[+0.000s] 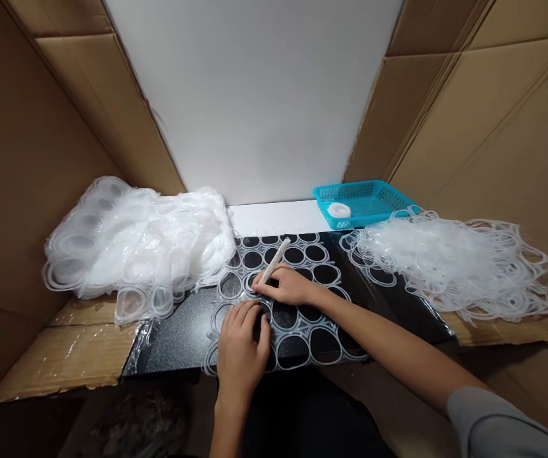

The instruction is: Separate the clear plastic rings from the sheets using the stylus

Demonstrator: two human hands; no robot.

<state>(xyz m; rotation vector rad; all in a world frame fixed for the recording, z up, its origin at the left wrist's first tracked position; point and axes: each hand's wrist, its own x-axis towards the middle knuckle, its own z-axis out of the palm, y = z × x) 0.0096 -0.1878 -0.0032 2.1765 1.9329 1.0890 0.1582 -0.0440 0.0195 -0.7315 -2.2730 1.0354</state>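
A translucent sheet of joined rings (293, 348) lies spread over the black work surface. My right hand (286, 284) grips a white pen-like tool (275, 261) and leans it over a ring at the sheet's left side. The tool's lower tip is hidden by my fingers. Just nearer to me, my left hand (244, 337) lies flat on the sheet with its fingers stretched out and holds nothing.
At the left is a big heap of white ring sheets (154, 235). Tangled ring sheets (450, 264) are piled at the right. Behind them stands a blue basket (373, 189) with a small white roll-like ring (339, 210) inside. Cardboard walls (503, 114) flank both sides.
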